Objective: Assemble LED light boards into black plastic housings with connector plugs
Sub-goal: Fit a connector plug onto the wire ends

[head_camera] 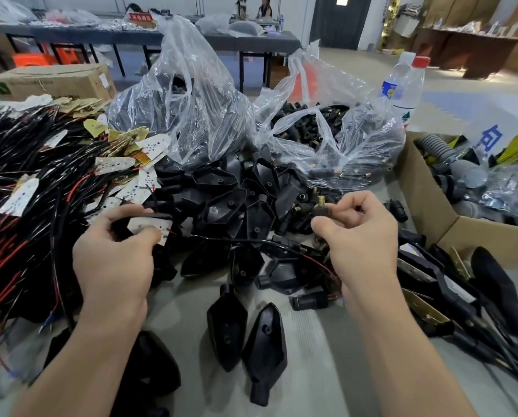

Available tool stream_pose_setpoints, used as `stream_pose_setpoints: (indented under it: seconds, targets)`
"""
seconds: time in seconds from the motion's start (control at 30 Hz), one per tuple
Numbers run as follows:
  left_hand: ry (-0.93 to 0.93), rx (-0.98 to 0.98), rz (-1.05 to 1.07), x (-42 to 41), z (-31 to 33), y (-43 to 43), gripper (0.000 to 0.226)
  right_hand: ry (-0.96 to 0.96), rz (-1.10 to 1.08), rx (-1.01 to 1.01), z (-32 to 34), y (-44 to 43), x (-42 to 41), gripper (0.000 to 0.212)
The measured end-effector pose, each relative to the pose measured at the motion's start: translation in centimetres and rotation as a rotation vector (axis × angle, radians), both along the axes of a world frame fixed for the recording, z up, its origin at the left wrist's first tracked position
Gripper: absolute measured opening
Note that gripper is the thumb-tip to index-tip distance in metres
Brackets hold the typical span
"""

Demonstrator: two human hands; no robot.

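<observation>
My left hand (116,260) grips a black housing with a white LED board (149,225) seated in it, thumb and fingers curled round its edges. A thin black wire (236,240) runs from the board rightward to my right hand (360,236). That hand pinches a black connector plug (322,207) with a brass threaded tip between thumb and fingers. A heap of empty black housings (230,194) lies just beyond both hands. Two housings (245,335) lie face down on the table between my forearms.
Wired LED boards (41,182) pile up on the left. Two clear plastic bags (191,100) stand behind the heap, the right one (326,130) holding connector plugs. A water bottle (402,85) and an open cardboard box (432,206) sit at right. Finished pieces (450,296) lie near right.
</observation>
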State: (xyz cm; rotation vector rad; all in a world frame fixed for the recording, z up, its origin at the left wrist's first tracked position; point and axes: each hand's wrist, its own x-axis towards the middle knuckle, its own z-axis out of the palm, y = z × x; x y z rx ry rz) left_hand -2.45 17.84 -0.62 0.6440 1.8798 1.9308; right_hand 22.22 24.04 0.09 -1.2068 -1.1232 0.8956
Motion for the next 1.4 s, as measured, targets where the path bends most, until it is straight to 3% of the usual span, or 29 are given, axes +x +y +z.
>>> stream_pose_setpoints:
  seconds: [0.17, 0.3, 0.43, 0.7, 0.83, 0.9, 1.03, 1.13, 1.27, 1.4]
  targets:
    - [0.182, -0.034, 0.072, -0.4, -0.3, -0.4, 0.057, 0.166, 0.152, -0.099, -0.4, 0.1, -0.5, 0.047]
    - [0.438, -0.047, 0.082, -0.1, -0.2, -1.1, 0.049, 0.291, 0.268, -0.108, 0.3, 0.1, -0.3, 0.038]
    - [0.734, -0.004, 0.026, 2.2, 0.7, -2.2, 0.032, 0.593, 0.435, -0.194, 0.8, -0.1, -0.2, 0.028]
    - [1.271, -0.181, -0.693, 10.4, 1.7, -1.6, 0.018, 0.842, 0.388, -0.333, 1.5, -0.2, 0.9, 0.019]
    - [1.225, -0.163, -0.87, 14.0, 0.2, 0.0, 0.023, 0.943, 0.387, -0.306, 1.8, -0.7, 2.8, 0.006]
    - [1.177, -0.133, -0.884, 15.1, -0.6, 0.6, 0.021, 0.98, 0.415, -0.279, 1.9, -1.1, 3.8, 0.013]
    - [1.242, -0.161, -0.79, 15.8, -1.8, 1.4, 0.022, 0.967, 0.474, -0.242, 1.7, -1.3, 4.8, 0.015]
    - [1.251, -0.053, -0.675, 15.3, -1.8, 1.5, 0.015, 0.915, 0.537, -0.19, 1.8, -1.2, 4.9, 0.014]
    - [0.926, 0.001, -0.588, 14.3, -1.6, 1.7, 0.014, 0.967, 0.652, 0.005, 1.5, -1.2, 4.8, 0.015]
    - [0.616, -0.052, -0.569, 13.8, -1.2, 1.3, 0.024, 0.987, 0.559, 0.12, 1.4, -1.0, 4.6, 0.01]
